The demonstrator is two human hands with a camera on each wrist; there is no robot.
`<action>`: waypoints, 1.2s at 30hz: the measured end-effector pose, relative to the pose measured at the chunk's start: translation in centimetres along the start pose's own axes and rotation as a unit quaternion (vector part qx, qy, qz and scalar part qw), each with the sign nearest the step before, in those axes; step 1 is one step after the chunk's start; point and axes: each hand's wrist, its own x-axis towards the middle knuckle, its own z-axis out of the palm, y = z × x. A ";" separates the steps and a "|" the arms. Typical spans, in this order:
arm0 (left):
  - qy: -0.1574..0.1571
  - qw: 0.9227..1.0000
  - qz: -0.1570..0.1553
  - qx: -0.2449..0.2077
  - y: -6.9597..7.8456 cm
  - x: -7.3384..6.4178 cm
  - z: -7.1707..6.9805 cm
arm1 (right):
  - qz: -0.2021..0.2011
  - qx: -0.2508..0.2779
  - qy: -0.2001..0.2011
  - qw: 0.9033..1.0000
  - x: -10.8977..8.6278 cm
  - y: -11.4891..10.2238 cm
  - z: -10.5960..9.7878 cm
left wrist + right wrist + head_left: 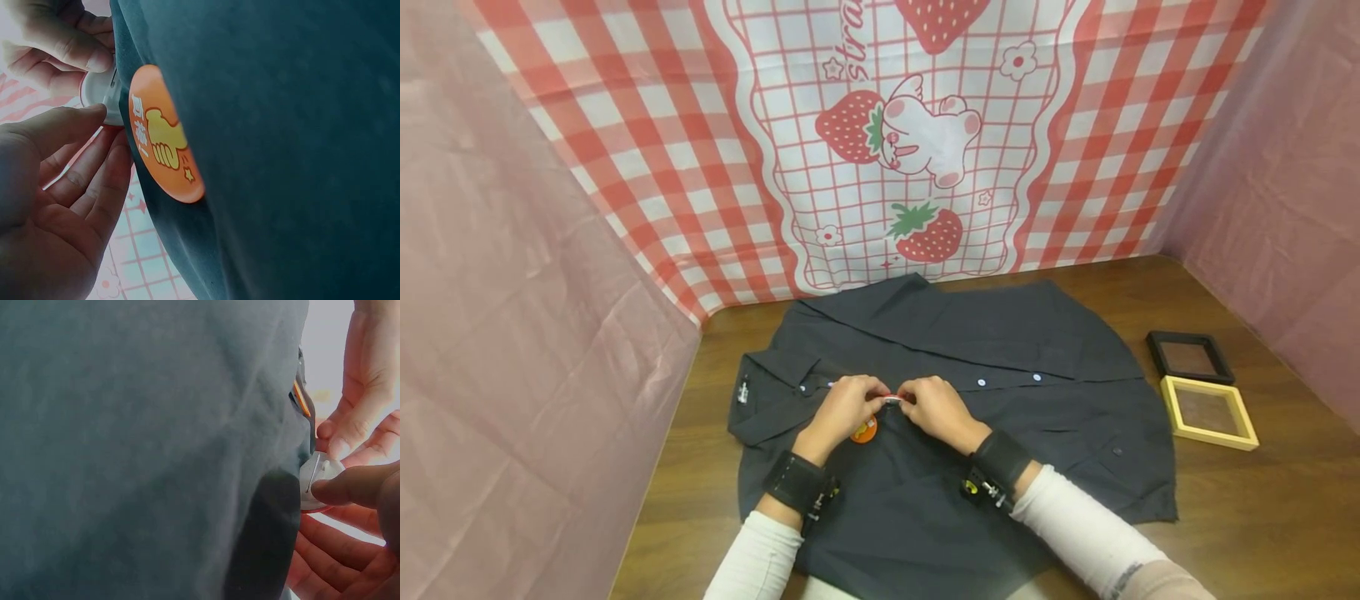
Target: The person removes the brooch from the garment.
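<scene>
Both hands meet over a dark grey button-up shirt [985, 350] spread on the table. Between them is a round pin badge [310, 503], its pale back with the metal pin facing the wrist cameras. My left hand [846, 408] pinches one side of the badge between thumb and fingers. From the other side, my right hand [943, 414] pinches it too, thumb on its back. The badge sits right at a raised fold of the shirt cloth. An orange round badge with a yellow thumbs-up [164, 134] is on the shirt beside the left hand.
At the right of the wooden table [1285, 492] lie a black frame [1221, 367] and a pale yellow frame [1247, 421], close together. A red checked cloth [677, 167] hangs behind, with pink cloth [542, 333] at the left and right sides.
</scene>
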 end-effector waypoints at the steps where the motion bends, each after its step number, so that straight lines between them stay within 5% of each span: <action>1: -0.001 1.000 -0.001 -0.002 0.0 0.0 0.0 | 0.002 0.001 -0.001 1.000 0.0 0.0 0.0; 26: -0.004 1.000 -0.020 -0.018 0.5 0.4 0.1 | -0.036 0.058 0.015 0.998 -0.3 0.3 -0.9; 36: 0.018 1.000 -0.018 -0.018 0.6 0.4 0.0 | -0.009 0.081 0.030 0.996 -0.2 0.0 -1.0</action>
